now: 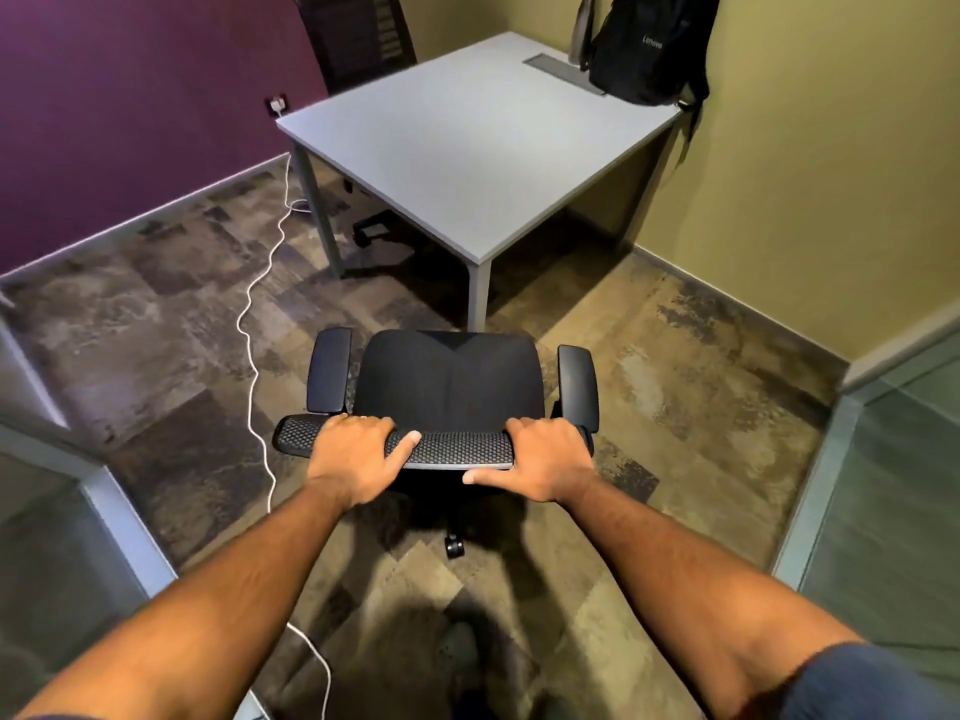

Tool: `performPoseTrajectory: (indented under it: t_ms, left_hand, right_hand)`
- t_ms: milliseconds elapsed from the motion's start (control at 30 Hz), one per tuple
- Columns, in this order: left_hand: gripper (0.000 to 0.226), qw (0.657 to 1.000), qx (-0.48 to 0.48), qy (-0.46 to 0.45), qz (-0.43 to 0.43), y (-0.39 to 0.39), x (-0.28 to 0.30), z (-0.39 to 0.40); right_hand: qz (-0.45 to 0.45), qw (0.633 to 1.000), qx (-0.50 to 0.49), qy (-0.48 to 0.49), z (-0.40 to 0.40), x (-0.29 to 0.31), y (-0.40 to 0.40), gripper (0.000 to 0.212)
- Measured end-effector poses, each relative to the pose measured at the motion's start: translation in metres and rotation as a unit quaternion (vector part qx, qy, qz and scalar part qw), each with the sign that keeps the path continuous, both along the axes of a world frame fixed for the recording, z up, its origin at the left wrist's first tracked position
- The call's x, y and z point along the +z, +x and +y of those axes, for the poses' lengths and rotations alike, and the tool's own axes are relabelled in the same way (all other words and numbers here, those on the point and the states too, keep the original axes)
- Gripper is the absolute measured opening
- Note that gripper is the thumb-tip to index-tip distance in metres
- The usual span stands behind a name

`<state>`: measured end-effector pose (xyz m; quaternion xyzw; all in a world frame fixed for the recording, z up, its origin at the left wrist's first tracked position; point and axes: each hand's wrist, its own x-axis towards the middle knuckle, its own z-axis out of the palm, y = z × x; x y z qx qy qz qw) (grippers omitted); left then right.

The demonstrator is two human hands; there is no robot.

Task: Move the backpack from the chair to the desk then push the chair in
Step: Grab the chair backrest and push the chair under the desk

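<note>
Backpack (649,49) upright at the far right corner of the desk (467,142), against the wall, while your left hand (358,452) and right hand (545,459) both clasp the chair (452,387) backrest's top edge, short of the desk's near corner.

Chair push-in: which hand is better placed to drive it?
Neither clearly. Left hand and right hand both grip the chair backrest top, evenly spaced; desk straight ahead. Use both.

Two chairs (451,379) (358,33), one desk (467,142), one backpack (649,44), one cable (260,324).
</note>
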<state>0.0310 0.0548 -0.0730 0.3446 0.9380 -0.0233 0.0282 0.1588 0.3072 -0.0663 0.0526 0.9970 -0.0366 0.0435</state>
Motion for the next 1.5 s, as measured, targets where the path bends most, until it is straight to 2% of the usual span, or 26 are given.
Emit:
performPoseTrajectory:
  t_ms: [367, 933, 1200, 1500]
  left_hand:
    - [0.096, 0.998, -0.055, 0.016, -0.008, 0.054, -0.004, -0.016]
    - [0.086, 0.996, -0.030, 0.084, 0.015, 0.239, -0.007, 0.008]
    - [0.087, 0.995, -0.075, 0.069, -0.001, 0.252, -0.005, 0.020]
    - [0.090, 0.985, -0.164, 0.039, -0.041, 0.219, 0.009, 0.041]
  right_hand:
    - [0.018, 1.000, 0.010, -0.018, -0.007, -0.005, 0.060, 0.103]
    - [0.040, 0.998, 0.019, -0.039, 0.026, -0.005, 0.223, 0.097]
    - [0.036, 0.999, -0.028, -0.026, 0.025, -0.004, 0.261, 0.102]
    - [0.045, 0.990, -0.130, -0.015, 0.014, 0.003, 0.273, 0.103]
